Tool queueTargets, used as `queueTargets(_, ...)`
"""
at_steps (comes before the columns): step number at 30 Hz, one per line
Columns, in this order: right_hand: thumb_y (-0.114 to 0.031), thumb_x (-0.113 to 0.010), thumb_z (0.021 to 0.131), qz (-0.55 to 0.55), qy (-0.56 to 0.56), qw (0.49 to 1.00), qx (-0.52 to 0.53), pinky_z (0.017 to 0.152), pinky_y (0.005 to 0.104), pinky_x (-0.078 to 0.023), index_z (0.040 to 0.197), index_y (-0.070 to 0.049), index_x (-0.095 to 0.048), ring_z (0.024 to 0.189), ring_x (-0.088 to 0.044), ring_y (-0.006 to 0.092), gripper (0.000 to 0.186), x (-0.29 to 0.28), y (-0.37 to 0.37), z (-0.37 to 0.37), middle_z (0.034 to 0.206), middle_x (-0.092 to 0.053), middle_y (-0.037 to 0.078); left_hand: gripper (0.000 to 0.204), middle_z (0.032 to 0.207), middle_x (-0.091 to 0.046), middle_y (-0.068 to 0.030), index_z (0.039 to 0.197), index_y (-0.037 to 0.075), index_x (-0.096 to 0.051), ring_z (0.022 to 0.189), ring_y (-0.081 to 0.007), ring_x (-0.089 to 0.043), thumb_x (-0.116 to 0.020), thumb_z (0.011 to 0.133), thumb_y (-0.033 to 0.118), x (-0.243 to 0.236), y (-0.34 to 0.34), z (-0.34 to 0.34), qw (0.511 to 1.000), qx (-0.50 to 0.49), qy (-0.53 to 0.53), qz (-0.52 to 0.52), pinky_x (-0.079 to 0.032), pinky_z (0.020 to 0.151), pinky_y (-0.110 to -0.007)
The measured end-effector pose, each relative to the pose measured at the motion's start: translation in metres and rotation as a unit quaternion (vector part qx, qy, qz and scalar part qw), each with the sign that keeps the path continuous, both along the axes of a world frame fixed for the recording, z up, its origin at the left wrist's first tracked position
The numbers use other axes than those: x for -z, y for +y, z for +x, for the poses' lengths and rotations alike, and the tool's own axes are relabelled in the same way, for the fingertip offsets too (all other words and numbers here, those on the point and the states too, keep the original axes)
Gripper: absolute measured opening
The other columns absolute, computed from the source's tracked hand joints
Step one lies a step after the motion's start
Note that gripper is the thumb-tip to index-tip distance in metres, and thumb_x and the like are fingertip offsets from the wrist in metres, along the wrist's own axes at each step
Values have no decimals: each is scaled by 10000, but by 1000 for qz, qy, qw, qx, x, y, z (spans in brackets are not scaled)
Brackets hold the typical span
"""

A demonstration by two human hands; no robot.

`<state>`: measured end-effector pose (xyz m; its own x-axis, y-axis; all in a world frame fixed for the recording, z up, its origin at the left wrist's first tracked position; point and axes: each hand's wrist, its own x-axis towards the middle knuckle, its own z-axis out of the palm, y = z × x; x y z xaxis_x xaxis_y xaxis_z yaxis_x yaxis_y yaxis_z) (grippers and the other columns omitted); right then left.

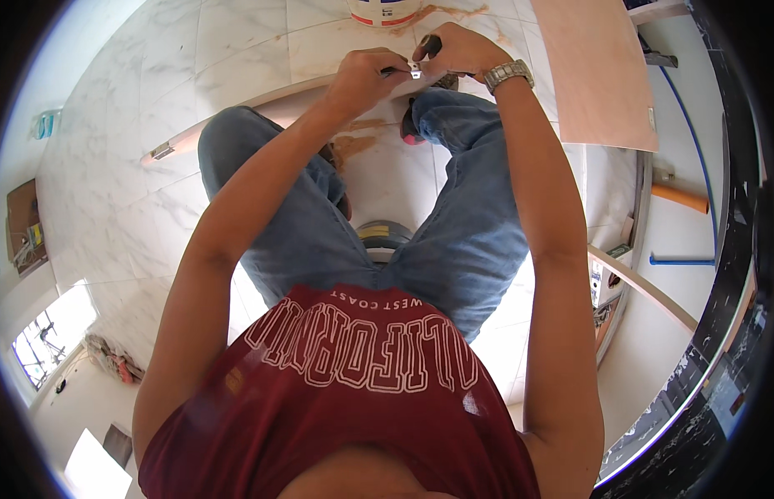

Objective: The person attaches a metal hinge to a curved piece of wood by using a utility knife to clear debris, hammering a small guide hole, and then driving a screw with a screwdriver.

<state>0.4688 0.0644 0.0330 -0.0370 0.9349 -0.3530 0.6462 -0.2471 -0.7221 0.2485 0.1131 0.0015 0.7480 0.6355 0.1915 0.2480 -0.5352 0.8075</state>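
Both my hands are close together beyond my knees, over a long narrow wooden board (pixel 205 133). My left hand (pixel 367 73) is closed in a pinch at a small shiny metal piece (pixel 416 71), which looks like a hinge part. Wrapped round a dark-handled tool (pixel 431 46), my right hand (pixel 468 55) meets the same metal piece from the other side. The tool's tip is hidden, so its exact kind cannot be told. A metal hinge (pixel 161 150) sits at the board's left end.
A white bucket (pixel 385 12) stands beyond my hands on the marble-look tiles, near brown dust. A plywood panel (pixel 599 83) lies to the right. Farther right are an orange pipe (pixel 680 198), a blue pipe (pixel 682 260) and a wooden strip (pixel 653 291).
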Motion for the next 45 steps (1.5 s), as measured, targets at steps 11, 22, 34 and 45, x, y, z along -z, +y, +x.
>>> queueTargets(11,-201,-783,697,77,-27,996,-34,703,324,-541,963,-15,-777,732,-680,203,325,-2,-3,-7,806,-732,109,169,961,-734,-73,963,44,-790,754,-215,-680,-810,813,118,-10,17,-6,998,21,63,5,-543,724,-334)
queueTargets(22,-158,-800,740,9,27,1000,-14,622,315,-504,1038,13,-753,656,-634,166,347,-7,-4,1,791,-695,70,141,1002,-751,-84,919,5,-775,826,-225,-726,-776,842,122,0,16,-6,996,50,3,74,-575,771,-332)
queueTargets(34,-224,-774,772,59,7,998,-30,633,313,-501,986,1,-771,660,-615,161,311,0,-4,5,768,-681,73,119,1046,-748,-89,933,-11,-766,850,-205,-731,-776,857,80,0,15,-7,999,47,19,18,-594,765,-302)
queueTargets(45,-317,-773,815,45,7,997,-56,716,353,-536,986,-40,-794,709,-679,211,327,-12,13,0,798,-748,135,105,1052,-742,-128,942,20,-768,854,-263,-734,-745,855,74,2,22,-16,997,77,7,19,-590,765,-340)
